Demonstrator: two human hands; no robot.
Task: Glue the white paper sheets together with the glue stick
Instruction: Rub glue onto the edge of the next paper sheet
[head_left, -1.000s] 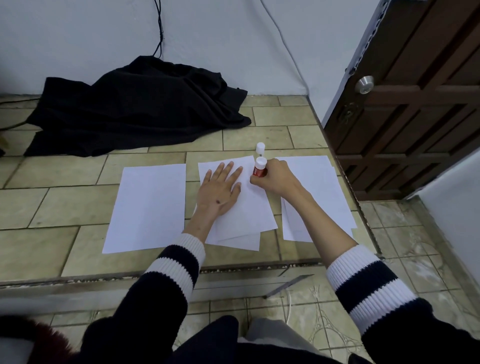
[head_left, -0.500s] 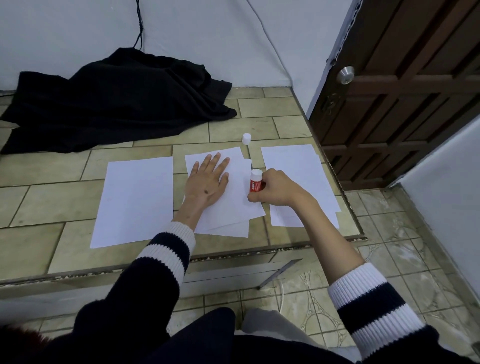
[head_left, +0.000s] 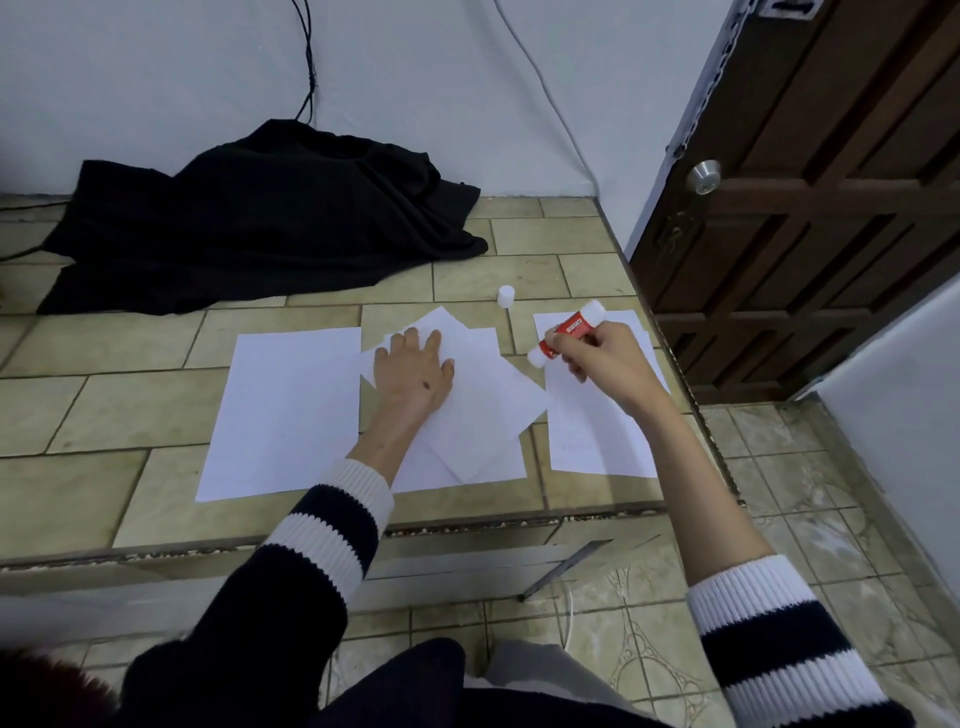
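White paper sheets lie on a raised tiled step. One sheet (head_left: 283, 410) is on the left, a rotated stack (head_left: 480, 410) is in the middle, and another sheet (head_left: 592, 431) is on the right. My left hand (head_left: 413, 371) rests flat with straight fingers on the middle stack's top sheet. My right hand (head_left: 597, 358) grips a red-and-white glue stick (head_left: 569, 332), lifted and tilted over the right sheet. The stick's white cap (head_left: 506, 296) stands on the tiles beyond the papers.
A crumpled black cloth (head_left: 260, 223) lies at the back left against the wall. A dark wooden door (head_left: 831, 208) stands at the right. The step's front edge (head_left: 467, 525) drops to a lower tiled floor where a metal ruler (head_left: 566, 569) lies.
My right hand has lifted the glue stick off the middle sheet and swung it right, tilting it over the right sheet. The top middle sheet has rotated under my left hand.
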